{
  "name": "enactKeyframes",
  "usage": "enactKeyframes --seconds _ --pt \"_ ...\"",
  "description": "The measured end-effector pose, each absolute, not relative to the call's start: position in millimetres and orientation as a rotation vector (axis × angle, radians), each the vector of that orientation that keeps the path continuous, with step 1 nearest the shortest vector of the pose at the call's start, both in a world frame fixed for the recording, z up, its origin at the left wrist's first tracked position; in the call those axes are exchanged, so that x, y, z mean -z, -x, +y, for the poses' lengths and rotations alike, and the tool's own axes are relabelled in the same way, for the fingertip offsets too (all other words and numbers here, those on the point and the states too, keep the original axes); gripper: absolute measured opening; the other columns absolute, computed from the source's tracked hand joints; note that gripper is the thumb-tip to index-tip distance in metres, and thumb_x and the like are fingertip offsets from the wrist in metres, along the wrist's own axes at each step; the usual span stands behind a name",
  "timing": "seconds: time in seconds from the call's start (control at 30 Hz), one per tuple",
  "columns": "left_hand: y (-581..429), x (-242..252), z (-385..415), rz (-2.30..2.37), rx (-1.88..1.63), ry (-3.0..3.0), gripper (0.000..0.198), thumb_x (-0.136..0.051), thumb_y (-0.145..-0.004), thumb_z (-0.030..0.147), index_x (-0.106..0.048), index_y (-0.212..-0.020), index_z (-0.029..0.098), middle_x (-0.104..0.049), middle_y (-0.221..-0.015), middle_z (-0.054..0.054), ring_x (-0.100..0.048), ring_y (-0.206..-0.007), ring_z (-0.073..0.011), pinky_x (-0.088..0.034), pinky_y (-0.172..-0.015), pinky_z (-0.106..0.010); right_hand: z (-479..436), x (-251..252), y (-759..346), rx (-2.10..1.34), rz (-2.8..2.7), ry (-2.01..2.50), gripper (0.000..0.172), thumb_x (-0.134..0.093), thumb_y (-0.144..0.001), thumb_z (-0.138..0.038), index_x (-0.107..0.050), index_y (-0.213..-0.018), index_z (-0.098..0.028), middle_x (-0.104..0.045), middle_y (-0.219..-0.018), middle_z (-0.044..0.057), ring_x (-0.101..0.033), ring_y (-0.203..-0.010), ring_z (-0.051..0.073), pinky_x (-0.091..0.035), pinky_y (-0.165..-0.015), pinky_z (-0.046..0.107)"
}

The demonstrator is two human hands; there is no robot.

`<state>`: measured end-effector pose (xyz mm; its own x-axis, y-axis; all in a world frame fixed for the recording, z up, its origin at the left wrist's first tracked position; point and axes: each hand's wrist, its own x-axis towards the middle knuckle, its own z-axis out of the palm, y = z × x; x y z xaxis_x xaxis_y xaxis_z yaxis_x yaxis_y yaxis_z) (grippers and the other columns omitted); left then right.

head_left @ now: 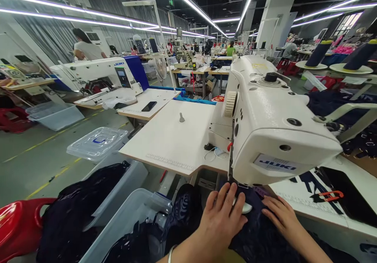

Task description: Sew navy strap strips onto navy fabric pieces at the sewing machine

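Observation:
Both my hands rest on dark navy fabric (pixel 259 231) lying under the head of a white Juki sewing machine (pixel 273 125). My left hand (pixel 222 216) lies flat with its fingers spread, pressing the cloth just left of the needle area. My right hand (pixel 278 212) lies flat on the cloth to the right, fingers pointing toward the needle. A small white piece (pixel 246 207) shows between the two hands. The needle and presser foot are hidden behind the machine head.
A white table (pixel 173 137) extends left of the machine. Clear plastic bins (pixel 129 216) with dark fabric and a red stool (pixel 17 219) stand at lower left. Orange scissors (pixel 331 195) lie on the right. Thread cones (pixel 318 52) stand behind. Other workers and machines fill the hall.

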<state>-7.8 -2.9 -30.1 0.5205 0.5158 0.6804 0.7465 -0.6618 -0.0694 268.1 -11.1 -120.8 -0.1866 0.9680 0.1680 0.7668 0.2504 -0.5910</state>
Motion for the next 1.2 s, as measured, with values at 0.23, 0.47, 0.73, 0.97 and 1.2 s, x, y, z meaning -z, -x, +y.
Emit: enactKeyframes --seconds 0.23,0.47,0.73,0.97,1.2 --pt "44 23 10 -1.134 1.332 2.331 0.023 -0.043 -0.096 0.010 -0.060 -0.086 0.021 -0.069 -0.083 0.000 -0.065 -0.088 -0.0136 -0.037 -0.084 -0.031 -34 40 -274 -1.029 -1.742 1.673 0.031 -0.051 -0.091 -0.052 -0.067 -0.095 -0.025 -0.070 -0.090 0.003 -0.067 -0.089 0.022 -0.053 -0.072 0.025" --pt "73 20 32 -1.325 1.212 2.164 0.027 -0.038 -0.095 0.006 -0.061 -0.104 0.015 -0.066 -0.106 -0.011 -0.059 -0.105 -0.0212 -0.037 -0.093 -0.037 -11 7 -184 -0.191 -2.005 1.348 0.021 -0.048 -0.096 -0.032 -0.064 -0.086 -0.022 -0.067 -0.079 0.005 -0.062 -0.075 0.023 -0.047 -0.072 0.036" --pt "31 22 1 -0.638 0.600 2.585 0.040 -0.039 -0.100 0.021 -0.052 -0.137 0.016 -0.041 -0.150 -0.006 -0.032 -0.140 -0.0232 -0.029 -0.108 -0.037 -5 22 -166 -0.100 -1.882 1.576 0.024 -0.048 -0.096 -0.041 -0.055 -0.081 -0.023 -0.064 -0.075 0.006 -0.060 -0.075 0.026 -0.044 -0.076 0.043" --pt "24 23 -1 -0.756 0.620 2.564 0.039 -0.042 -0.099 0.023 -0.053 -0.136 0.021 -0.045 -0.147 -0.003 -0.030 -0.140 -0.0213 -0.033 -0.095 -0.033 1 23 -175 -1.032 -1.409 1.453 0.026 -0.045 -0.094 -0.051 -0.049 -0.092 -0.025 -0.061 -0.079 0.001 -0.061 -0.081 0.020 -0.051 -0.072 0.031" --pt "10 23 -4 -0.849 0.676 2.480 0.027 -0.048 -0.098 0.021 -0.064 -0.119 0.022 -0.059 -0.128 -0.002 -0.045 -0.128 -0.0195 -0.032 -0.094 -0.032 7 18 -184 -0.980 -1.494 1.536 0.027 -0.050 -0.091 -0.048 -0.052 -0.079 -0.024 -0.051 -0.061 -0.004 -0.053 -0.062 0.017 -0.046 -0.060 0.028"
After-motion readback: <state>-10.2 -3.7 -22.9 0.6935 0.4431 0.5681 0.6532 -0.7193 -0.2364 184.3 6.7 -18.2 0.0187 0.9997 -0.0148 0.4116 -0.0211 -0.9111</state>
